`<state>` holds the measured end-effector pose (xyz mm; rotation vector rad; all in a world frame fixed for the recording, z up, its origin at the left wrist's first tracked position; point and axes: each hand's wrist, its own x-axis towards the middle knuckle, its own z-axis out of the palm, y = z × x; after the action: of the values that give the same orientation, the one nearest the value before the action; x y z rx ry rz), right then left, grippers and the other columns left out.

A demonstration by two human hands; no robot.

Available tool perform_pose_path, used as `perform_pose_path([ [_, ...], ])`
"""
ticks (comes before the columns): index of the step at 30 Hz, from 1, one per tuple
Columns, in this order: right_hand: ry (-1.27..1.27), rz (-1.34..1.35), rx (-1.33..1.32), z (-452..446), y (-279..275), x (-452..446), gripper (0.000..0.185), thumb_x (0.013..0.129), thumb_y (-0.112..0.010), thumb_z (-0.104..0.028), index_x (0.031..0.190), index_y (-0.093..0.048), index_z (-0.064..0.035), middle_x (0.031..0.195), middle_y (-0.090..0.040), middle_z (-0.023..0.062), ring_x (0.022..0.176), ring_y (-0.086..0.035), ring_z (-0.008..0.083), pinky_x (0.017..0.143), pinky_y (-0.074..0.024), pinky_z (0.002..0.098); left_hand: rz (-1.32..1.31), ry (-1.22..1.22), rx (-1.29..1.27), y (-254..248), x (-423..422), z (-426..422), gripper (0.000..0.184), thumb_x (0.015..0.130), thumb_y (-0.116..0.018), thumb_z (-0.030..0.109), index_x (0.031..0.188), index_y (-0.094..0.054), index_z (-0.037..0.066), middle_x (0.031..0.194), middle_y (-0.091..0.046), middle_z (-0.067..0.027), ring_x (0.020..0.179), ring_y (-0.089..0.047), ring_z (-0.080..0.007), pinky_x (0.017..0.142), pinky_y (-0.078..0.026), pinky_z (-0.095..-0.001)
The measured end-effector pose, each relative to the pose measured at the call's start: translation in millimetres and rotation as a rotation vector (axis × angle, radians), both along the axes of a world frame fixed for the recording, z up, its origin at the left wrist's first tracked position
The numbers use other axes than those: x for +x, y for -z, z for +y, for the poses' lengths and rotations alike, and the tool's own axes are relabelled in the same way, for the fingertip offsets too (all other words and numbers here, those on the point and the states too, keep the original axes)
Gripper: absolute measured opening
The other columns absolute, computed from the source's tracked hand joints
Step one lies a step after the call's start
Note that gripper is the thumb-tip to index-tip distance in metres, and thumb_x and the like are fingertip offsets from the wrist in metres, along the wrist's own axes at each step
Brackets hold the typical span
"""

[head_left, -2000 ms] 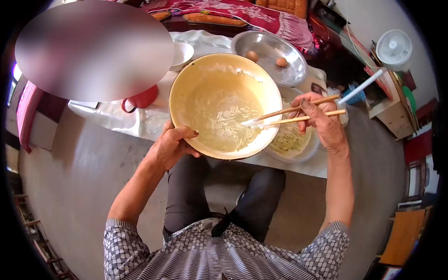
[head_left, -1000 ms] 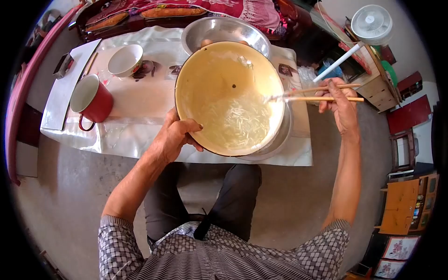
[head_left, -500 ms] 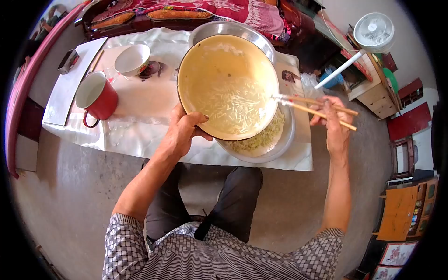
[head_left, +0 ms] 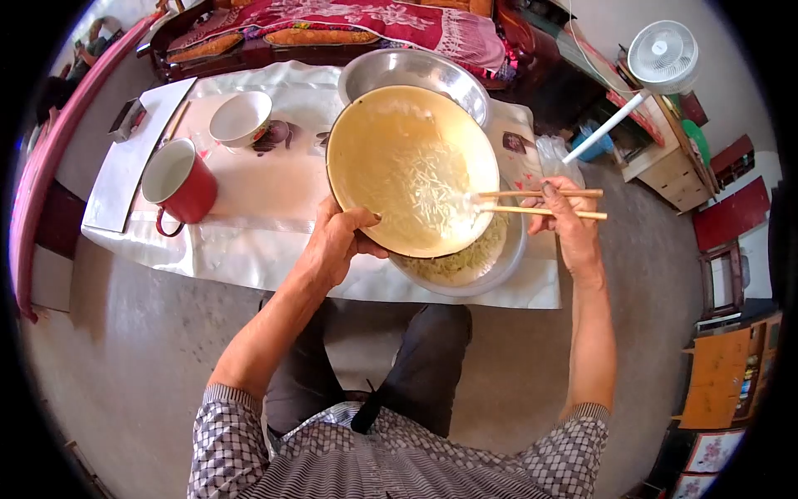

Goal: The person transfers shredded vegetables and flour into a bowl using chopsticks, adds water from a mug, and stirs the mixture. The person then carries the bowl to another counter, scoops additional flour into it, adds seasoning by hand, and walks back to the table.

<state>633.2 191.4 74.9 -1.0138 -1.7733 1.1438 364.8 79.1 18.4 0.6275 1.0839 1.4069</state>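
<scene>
A table (head_left: 270, 187) under a shiny, pale cover stands in front of you, with a red cloth (head_left: 349, 21) beyond and a fan (head_left: 663, 51) to the right. Your left hand (head_left: 339, 239) is closed on the yellow basin (head_left: 374, 137), thumb over its near rim. Your right hand (head_left: 567, 220) pinches two chopsticks (head_left: 544, 194), tips at the basin's right side. You have one red mug (head_left: 196, 190), two bowls, white (head_left: 241, 118) and translucent (head_left: 514, 262), and one steel basin (head_left: 416, 65).

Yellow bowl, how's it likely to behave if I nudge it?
The bowl is likely stiff, looking round and unbent. It could tip, as the left hand grips just one side, and its wet shreds might slide.
</scene>
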Motion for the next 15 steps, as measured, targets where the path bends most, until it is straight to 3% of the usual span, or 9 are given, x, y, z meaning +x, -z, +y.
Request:
perform_pose_path([
  [3, 0.03, 0.033, 0.011, 24.8, -5.0, 4.9, 0.031, 0.09, -0.05, -0.03, 0.096, -0.056, 0.0006, 0.076, -0.062, 0.0092, 0.053, -0.056, 0.0078, 0.049, -0.0497, 0.0205, -0.023, -0.043, -0.059, -4.8, 4.5, -1.5, 0.036, 0.072, -0.051, 0.005, 0.102, -0.045, -0.014, 0.085, -0.057, -0.0203, 0.058, -0.06, -0.0247, 0.046, -0.052, -0.0303],
  [7, 0.125, 0.277, -0.008, 45.5, 9.5, -23.1, 0.03, 0.089, -0.053, -0.028, 0.098, -0.055, 0.0014, 0.077, -0.062, 0.0104, 0.053, -0.057, 0.0091, 0.052, -0.0497, 0.0217, -0.099, 0.039, -0.097, -3.4, 6.9, -1.5, 0.036, 0.073, -0.051, 0.004, 0.104, -0.043, -0.014, 0.085, -0.058, -0.02, 0.057, -0.061, -0.0244, 0.045, -0.053, -0.0289],
  [10, 0.058, 0.284, 0.071, 33.8, 9.2, -42.4, 0.028, 0.088, -0.054, -0.025, 0.098, -0.054, 0.0016, 0.078, -0.062, 0.011, 0.053, -0.056, 0.0097, 0.052, -0.0492, 0.0215, -0.147, 0.095, -0.135, -2.1, 4.7, -1.9, 0.037, 0.074, -0.05, 0.003, 0.105, -0.041, -0.013, 0.086, -0.058, -0.0197, 0.058, -0.062, -0.0247, 0.045, -0.053, -0.0285],
  [15, 0.218, 0.326, 0.136, 34.6, 3.5, -26.5, 0.026, 0.089, -0.052, -0.022, 0.099, -0.053, 0.0021, 0.077, -0.062, 0.0108, 0.053, -0.057, 0.0102, 0.048, -0.0485, 0.0217, -0.201, 0.093, -0.113, -1.2, 2.1, -4.2, 0.035, 0.074, -0.05, 0.001, 0.105, -0.039, -0.012, 0.081, -0.058, -0.0188, 0.055, -0.062, -0.0246, 0.042, -0.053, -0.0283],
])
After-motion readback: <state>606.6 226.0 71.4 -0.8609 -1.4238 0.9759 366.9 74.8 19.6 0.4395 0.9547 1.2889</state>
